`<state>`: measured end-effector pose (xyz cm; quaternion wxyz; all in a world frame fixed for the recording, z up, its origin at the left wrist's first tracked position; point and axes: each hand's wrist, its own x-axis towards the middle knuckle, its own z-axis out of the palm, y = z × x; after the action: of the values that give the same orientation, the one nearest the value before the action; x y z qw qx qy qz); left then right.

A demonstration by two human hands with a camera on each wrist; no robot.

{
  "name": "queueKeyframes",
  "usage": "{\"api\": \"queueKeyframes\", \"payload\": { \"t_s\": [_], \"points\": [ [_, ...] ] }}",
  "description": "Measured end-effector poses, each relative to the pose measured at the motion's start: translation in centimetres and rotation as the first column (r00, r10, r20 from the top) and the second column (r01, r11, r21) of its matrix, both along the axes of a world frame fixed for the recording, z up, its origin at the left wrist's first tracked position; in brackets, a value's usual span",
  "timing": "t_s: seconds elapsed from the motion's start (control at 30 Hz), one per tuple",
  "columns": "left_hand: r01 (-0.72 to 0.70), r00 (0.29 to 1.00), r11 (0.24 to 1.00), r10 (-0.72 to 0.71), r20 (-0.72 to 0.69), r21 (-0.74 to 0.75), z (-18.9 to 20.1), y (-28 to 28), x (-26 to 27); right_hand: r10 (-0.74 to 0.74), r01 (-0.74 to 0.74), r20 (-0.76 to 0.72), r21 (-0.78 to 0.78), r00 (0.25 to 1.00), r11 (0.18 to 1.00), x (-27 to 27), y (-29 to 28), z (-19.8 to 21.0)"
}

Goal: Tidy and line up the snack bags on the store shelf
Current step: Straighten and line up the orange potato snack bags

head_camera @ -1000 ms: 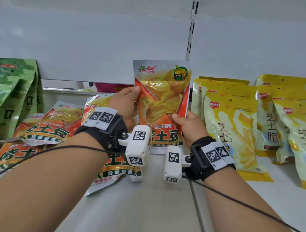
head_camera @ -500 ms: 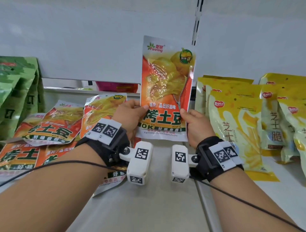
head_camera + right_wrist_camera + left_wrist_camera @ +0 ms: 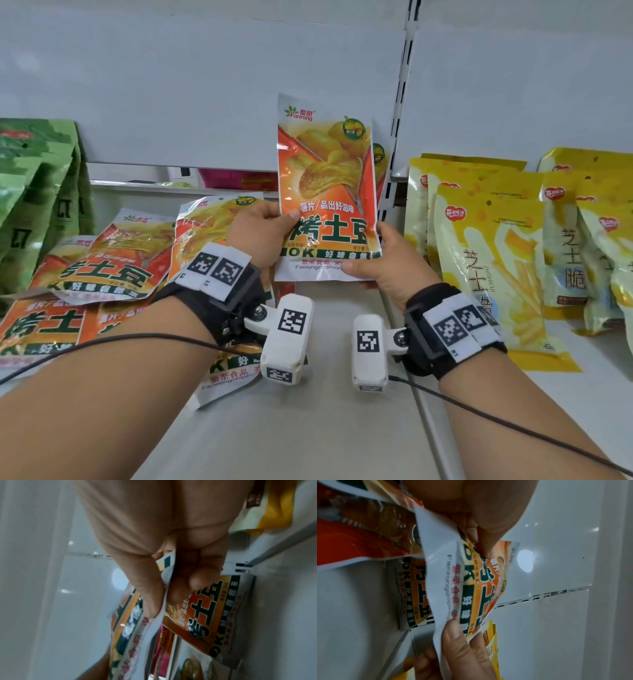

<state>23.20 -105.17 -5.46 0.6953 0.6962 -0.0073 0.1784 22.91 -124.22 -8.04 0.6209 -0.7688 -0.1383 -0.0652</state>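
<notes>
At frame centre, the left hand point(image 3: 262, 233) and right hand point(image 3: 385, 265) pinch an upright orange Fanrong potato-chip bag point(image 3: 325, 185). Fallen orange bags point(image 3: 102, 263) crowd lower left; yellow "ZHISHICUI" bags point(image 3: 493, 253) stand right, green bags point(image 3: 30, 192) far left.

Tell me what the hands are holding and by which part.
Both hands hold one orange potato chip bag upright by its bottom end: the left hand pinches the lower left edge, the right hand the bottom right corner.
</notes>
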Motion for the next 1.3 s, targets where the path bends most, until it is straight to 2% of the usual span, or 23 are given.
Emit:
{"api": "queueKeyframes", "payload": {
  "t_s": [0.1,0.23,0.37,0.43,0.53,0.57,0.67,0.73,0.8,0.83,0.9,0.97,1.13,1.3],
  "points": [
    [-0.009,1.000,1.000,0.008,-0.009,-0.004,0.2,0.2,-0.1,-0.010,0.010,0.057,0.003,0.998,1.000,0.2,0.2,-0.1],
    [-0.032,0.999,0.999,0.032,0.017,0.002,0.3,0.1,-0.5,-0.042,0.039,0.030,0.094,0.999,0.995,0.3,0.4,-0.2],
    [-0.017,0.997,0.997,0.022,0.070,-0.078,0.6,-0.3,-1.5,-0.284,0.269,0.122,0.129,0.951,0.954,0.2,0.4,0.4],
    [0.027,0.995,0.995,-0.017,0.096,-0.098,0.9,-0.8,-2.0,-0.218,0.199,0.141,0.133,0.966,0.971,-0.4,0.7,1.0],
    [0.162,0.979,0.981,-0.147,0.140,-0.104,1.1,-2.0,-3.0,0.078,-0.082,0.033,0.139,0.996,0.987,-1.6,1.8,1.3],
    [0.225,0.967,0.971,-0.212,0.143,-0.079,1.1,-2.4,-3.3,0.126,-0.128,0.023,0.133,0.992,0.983,-1.8,2.1,1.2],
    [0.292,0.951,0.955,-0.285,0.120,-0.052,1.0,-3.1,-3.9,0.060,-0.070,0.088,0.106,0.994,0.992,-1.4,1.9,1.1],
    [0.198,0.972,0.980,-0.193,0.133,-0.022,1.0,-3.0,-3.6,0.024,-0.040,0.094,0.173,0.995,0.984,-1.3,1.6,1.5],
    [0.058,0.991,0.998,-0.062,0.115,0.039,1.1,-2.7,-3.3,0.127,-0.141,0.066,0.310,0.990,0.940,-1.3,1.2,1.8],
    [0.035,0.995,0.999,-0.038,0.091,0.034,1.1,-2.6,-3.3,0.187,-0.194,0.054,0.364,0.981,0.911,-1.4,1.1,1.8],
    [0.083,0.995,0.996,-0.081,0.052,-0.038,1.0,-2.3,-3.2,0.280,-0.254,0.008,0.445,0.960,0.858,-1.4,0.8,1.8],
    [0.115,0.993,0.993,-0.114,0.030,-0.032,0.8,-1.9,-3.2,0.300,-0.254,-0.021,0.479,0.954,0.841,-1.6,0.7,1.9],
    [0.122,0.989,0.992,-0.124,0.085,0.033,0.4,-1.5,-3.7,0.099,-0.100,0.018,0.337,0.995,0.936,-1.0,0.7,1.6],
    [0.112,0.992,0.990,-0.107,0.067,-0.086,0.8,-1.3,-4.4,0.160,-0.156,0.009,0.277,0.987,0.948,-1.2,1.2,1.1]
  ]
}}
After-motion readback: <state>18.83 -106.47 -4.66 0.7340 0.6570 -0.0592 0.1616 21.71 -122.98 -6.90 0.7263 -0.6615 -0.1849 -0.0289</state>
